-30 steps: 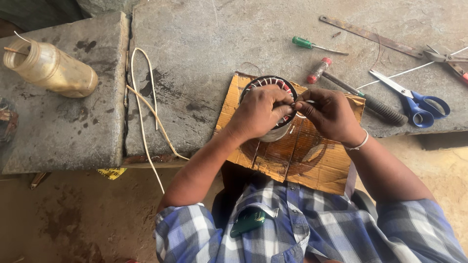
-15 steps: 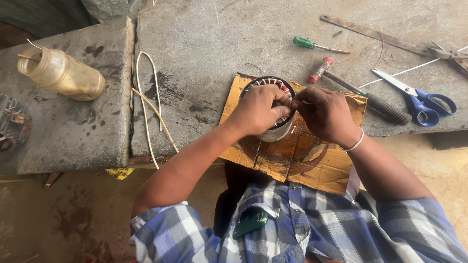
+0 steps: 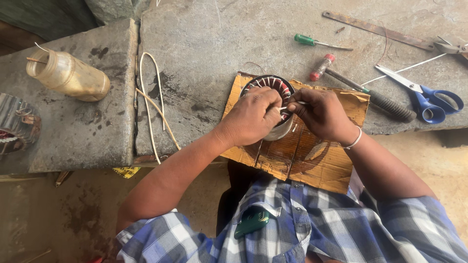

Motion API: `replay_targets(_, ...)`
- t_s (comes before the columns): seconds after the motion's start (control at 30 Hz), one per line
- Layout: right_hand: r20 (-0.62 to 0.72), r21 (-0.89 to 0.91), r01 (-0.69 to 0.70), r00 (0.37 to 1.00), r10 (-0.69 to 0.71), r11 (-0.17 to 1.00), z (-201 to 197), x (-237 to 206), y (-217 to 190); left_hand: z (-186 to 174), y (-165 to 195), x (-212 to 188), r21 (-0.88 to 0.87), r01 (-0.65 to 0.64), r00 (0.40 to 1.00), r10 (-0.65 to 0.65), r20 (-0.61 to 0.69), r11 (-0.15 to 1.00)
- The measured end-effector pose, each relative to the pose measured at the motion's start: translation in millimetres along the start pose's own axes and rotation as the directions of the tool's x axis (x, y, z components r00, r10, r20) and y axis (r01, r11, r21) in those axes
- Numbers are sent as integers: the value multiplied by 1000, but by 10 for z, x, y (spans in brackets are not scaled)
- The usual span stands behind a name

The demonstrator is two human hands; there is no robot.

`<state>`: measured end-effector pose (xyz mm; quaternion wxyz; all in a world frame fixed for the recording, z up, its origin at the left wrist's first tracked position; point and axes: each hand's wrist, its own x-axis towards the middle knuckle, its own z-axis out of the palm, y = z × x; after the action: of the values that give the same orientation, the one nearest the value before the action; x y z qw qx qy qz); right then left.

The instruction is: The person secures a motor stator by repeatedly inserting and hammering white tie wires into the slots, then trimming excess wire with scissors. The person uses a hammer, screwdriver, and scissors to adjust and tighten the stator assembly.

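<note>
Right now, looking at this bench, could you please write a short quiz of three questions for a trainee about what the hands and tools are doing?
1. True or false: both the left hand and the right hand are at the round wound stator.
2. What does the stator rest on? A) bare stone B) a piece of cardboard C) a metal tray
3. Name the blue-handled tool lying at the right of the stone bench.

Key
1. True; the hands meet over its rim, and a thin pale strip shows between the fingers.
2. B.
3. Scissors, beyond the hammer and the green-handled screwdriver.
</note>
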<state>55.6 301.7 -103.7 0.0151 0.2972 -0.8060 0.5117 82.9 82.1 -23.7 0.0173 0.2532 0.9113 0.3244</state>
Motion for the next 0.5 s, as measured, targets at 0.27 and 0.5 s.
replay_targets(0.27, 101, 458, -114, 992, 75, 882, 1, -47, 147, 88, -189, 302, 769, -346, 840, 542, -1, 538)
replay_targets(0.5, 64, 514, -219, 974, 218, 829, 48, -79, 263, 172, -320, 156, 111, -98, 967, 121, -226, 989)
